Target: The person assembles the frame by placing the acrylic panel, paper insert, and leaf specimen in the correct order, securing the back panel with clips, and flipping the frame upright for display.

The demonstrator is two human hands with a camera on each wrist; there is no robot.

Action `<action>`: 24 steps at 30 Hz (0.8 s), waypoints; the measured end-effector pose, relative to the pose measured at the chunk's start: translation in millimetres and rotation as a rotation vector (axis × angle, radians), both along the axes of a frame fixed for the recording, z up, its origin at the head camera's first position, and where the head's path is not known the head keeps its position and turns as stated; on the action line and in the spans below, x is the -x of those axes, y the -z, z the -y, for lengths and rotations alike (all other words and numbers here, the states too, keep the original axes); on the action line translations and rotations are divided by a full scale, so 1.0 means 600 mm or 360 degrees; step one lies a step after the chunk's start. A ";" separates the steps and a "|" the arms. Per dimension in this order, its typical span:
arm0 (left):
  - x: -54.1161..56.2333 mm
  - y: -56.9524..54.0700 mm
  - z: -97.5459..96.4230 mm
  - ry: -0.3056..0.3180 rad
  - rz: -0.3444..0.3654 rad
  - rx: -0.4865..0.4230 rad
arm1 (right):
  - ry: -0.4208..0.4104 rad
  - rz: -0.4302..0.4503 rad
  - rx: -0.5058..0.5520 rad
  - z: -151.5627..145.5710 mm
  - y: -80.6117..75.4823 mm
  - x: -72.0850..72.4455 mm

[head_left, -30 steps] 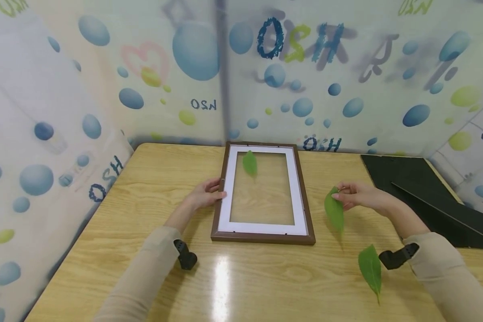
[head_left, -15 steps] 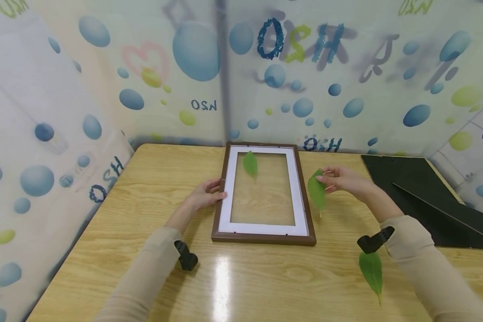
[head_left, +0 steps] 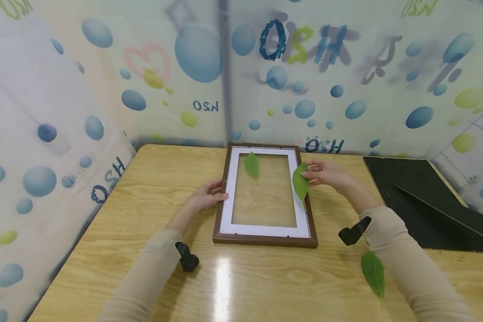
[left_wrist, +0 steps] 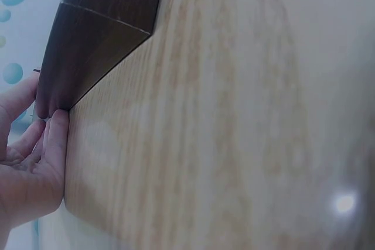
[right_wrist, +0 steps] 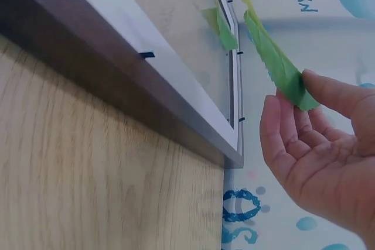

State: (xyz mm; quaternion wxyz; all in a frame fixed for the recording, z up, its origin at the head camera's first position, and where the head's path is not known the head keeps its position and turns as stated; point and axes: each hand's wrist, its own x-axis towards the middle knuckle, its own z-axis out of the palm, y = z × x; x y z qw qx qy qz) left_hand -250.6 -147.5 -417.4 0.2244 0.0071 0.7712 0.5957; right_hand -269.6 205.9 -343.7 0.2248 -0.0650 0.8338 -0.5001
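A brown picture frame [head_left: 265, 240] with a white mat lies on the table, and one green leaf [head_left: 251, 165] rests inside its opening near the top left. My left hand [head_left: 205, 195] holds the frame's left side, thumb over the edge and fingers against the outer side, as the left wrist view shows of the frame [left_wrist: 99, 45]. Between thumb and fingers my right hand [head_left: 324, 173] pinches a second leaf [head_left: 300, 182] above the frame's right border. In the right wrist view this leaf [right_wrist: 278, 60] hangs clear of the glass, its stem end pointing away from the hand.
Another leaf [head_left: 373, 273] lies on the wooden table [head_left: 177, 286] beside my right forearm. To the far right is a black backing board [head_left: 410, 179] with a stand flap [head_left: 451, 210] raised from it. A patterned curtain [head_left: 165, 98] rises behind the table.
My right hand has moved left and away from me, carrying the pinched leaf from the table's right side to over the frame's right border. The left hand stays on the frame.
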 end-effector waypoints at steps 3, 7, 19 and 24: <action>0.000 0.000 0.002 -0.0005 0.0011 0.0013 | 0.0013 -0.0009 0.0017 0.014 -0.001 0.008; 0.001 0.000 0.003 -0.0020 0.0017 0.0007 | 0.0034 -0.0003 0.0029 0.030 0.000 0.018; 0.001 0.001 0.003 -0.0045 0.0008 0.0021 | 0.0101 0.0058 0.0045 0.057 0.017 0.046; 0.001 0.001 0.003 -0.0037 0.0010 0.0010 | 0.0150 0.0068 0.0064 0.063 0.026 0.057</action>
